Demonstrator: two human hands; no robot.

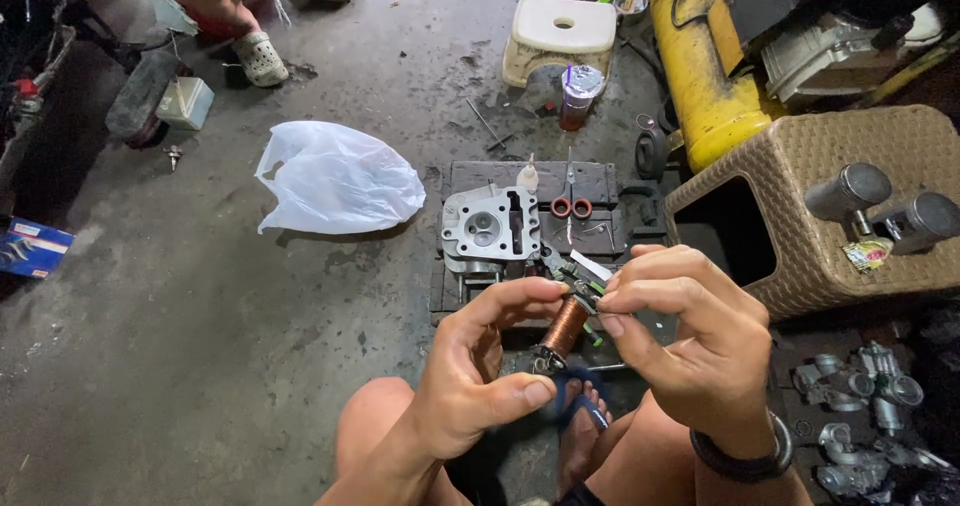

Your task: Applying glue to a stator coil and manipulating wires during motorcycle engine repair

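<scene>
Holding a small copper coil [565,328] up between the knees, above the concrete floor [200,346], the left hand [475,371] has its fingers curled shut around the lower end, thumb below and forefinger arched over the top, while the right hand [680,331] is pinched closed on the wires and green-tipped leads at the upper end. The coil looks light and stiff, but its fine winding and thin leads are probably fragile, so the metal ends seem the safest grip. A grey engine part [490,228] lies just beyond, on a dark mat [600,181].
</scene>
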